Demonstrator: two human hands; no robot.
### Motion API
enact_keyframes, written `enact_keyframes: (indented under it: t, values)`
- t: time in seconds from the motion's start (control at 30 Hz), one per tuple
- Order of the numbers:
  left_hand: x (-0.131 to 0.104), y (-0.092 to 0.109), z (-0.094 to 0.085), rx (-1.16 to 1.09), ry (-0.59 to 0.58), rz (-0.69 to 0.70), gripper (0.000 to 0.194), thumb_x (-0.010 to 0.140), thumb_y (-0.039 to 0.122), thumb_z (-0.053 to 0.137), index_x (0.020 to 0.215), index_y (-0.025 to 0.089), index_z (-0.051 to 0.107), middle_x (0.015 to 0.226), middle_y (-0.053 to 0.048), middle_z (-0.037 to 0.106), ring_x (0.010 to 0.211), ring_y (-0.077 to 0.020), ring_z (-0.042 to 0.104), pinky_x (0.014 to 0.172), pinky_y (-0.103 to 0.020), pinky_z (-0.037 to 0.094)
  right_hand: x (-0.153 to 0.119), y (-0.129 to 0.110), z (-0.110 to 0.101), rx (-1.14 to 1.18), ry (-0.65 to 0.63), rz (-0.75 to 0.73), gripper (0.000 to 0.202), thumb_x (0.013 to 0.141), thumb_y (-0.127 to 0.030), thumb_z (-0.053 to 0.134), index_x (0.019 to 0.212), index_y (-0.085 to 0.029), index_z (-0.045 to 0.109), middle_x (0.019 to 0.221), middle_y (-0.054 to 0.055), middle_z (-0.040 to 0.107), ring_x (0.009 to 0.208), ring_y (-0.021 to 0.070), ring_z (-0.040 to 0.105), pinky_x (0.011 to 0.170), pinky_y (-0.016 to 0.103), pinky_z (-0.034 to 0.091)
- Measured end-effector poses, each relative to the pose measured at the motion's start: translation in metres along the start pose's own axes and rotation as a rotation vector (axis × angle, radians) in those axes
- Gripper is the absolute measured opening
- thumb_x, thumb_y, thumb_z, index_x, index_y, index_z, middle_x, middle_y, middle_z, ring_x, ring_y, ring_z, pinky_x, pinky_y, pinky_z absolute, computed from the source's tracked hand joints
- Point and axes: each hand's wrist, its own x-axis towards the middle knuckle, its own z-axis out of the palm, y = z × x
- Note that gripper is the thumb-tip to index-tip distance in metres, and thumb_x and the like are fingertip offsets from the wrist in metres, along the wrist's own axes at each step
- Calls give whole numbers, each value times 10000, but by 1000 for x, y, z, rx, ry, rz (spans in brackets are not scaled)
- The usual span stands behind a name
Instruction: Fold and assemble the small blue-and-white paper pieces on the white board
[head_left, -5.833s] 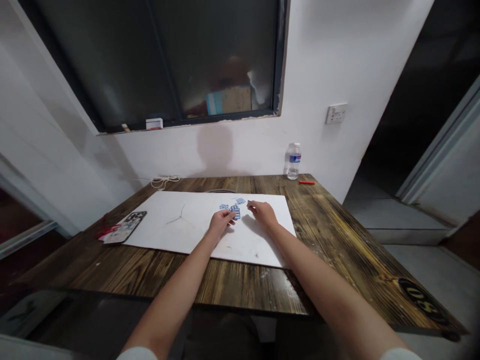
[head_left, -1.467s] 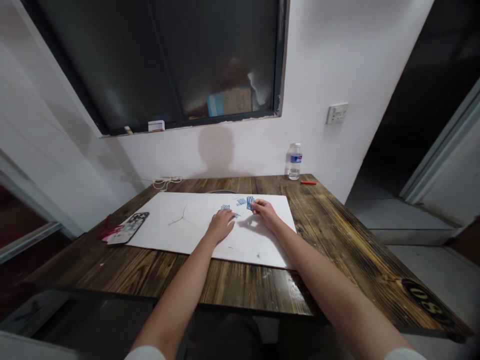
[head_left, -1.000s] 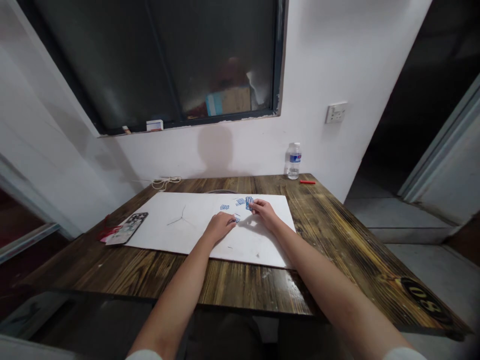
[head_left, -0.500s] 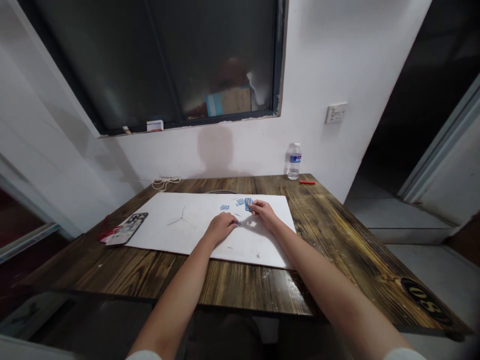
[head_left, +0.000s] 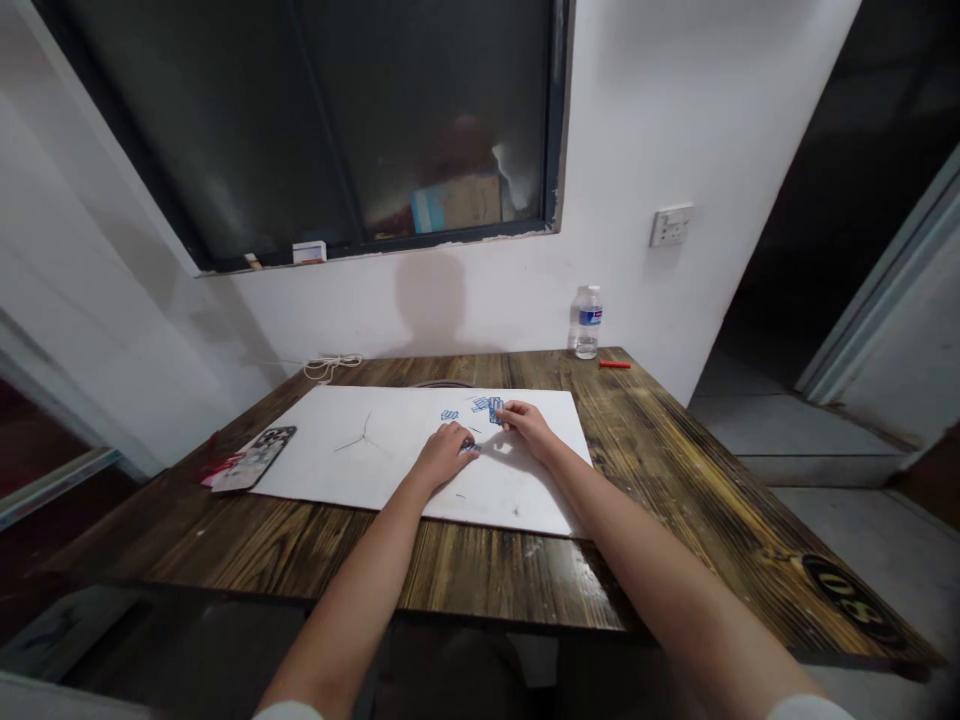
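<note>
Between the fingertips of my right hand is a small blue patterned piece, held upright over the white board. My left hand rests low on the board, its fingers curled over another small dark blue piece, partly hidden by them. Just behind the hands lie a blue striped piece and more blue pieces. Thin dark lines or sticks show on the board to the left.
A phone-like patterned object lies over the board's left edge, beside something red. Toward the wall are a pale cord, a water bottle and a red pen-like item on the wooden table.
My left hand has shifted slightly, and more of the blue piece under its fingers shows. My right hand has barely moved, still holding its piece.
</note>
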Motion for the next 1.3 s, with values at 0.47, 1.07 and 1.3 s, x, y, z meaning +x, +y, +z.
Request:
enact_keyframes:
  t: [0.47,1.07,1.3]
  values:
    - [0,2,-3,-64,-13,-29,110,836,289,674,891,211,619,965,-41,619,920,-206,569,824,-325,440,-2,-2,1,-21,-18,14,427,550,-532,857,640,-187,622,515,-23,526,506,106,413,526,271,297]
    - [0,1,-2,-84,-67,-118,139,823,320,681,824,199,612,878,-27,644,824,-196,575,716,-292,405,-3,0,2,-40,-28,29,409,570,-511,851,661,-188,617,518,-29,538,494,101,410,502,258,288]
    - [0,4,-1,-63,-35,-125,130,826,289,679,830,203,581,917,-27,623,846,-190,572,740,-295,410,-3,-1,3,-58,-32,14,418,571,-518,852,658,-182,619,507,-27,540,489,101,407,507,261,293]
